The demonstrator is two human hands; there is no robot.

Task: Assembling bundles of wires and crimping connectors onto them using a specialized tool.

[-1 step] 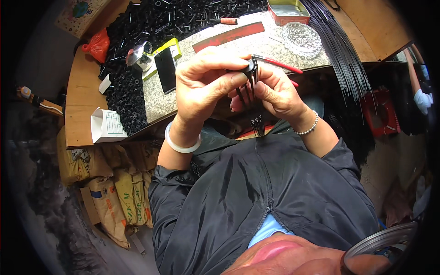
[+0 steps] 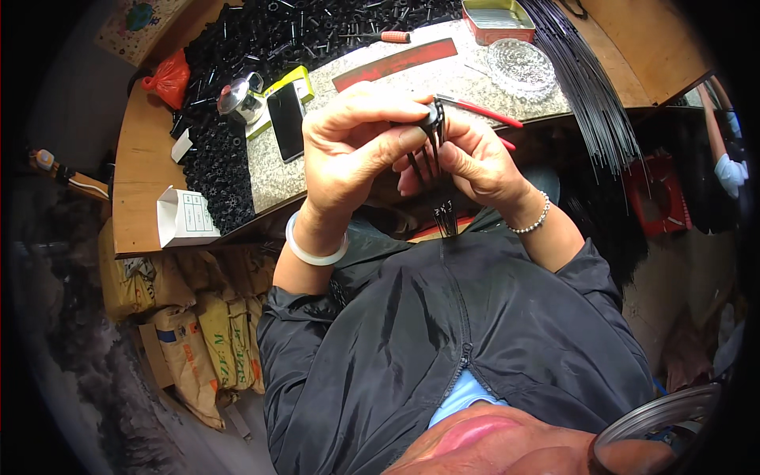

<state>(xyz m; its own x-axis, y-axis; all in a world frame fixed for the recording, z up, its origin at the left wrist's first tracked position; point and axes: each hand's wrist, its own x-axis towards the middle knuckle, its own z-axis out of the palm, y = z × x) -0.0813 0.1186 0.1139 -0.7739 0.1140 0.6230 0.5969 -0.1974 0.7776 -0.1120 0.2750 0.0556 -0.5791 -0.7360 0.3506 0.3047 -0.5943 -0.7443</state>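
My left hand pinches a small round black plastic hub between thumb and fingertips, above the table's near edge. Thin black rods hang down from it toward my lap, their lower ends bunched together. On the other side, my right hand has its thumb and fingers closed on the rods just below the hub; its fingertips are partly hidden behind them. A red-handled tool, perhaps pliers, lies behind my right hand and is partly covered by it.
Black plastic parts heap across the table's far left. Around the pale work surface are a phone, a metal pot, a red strip, a glass dish and a tin. Long rods overhang the right edge.
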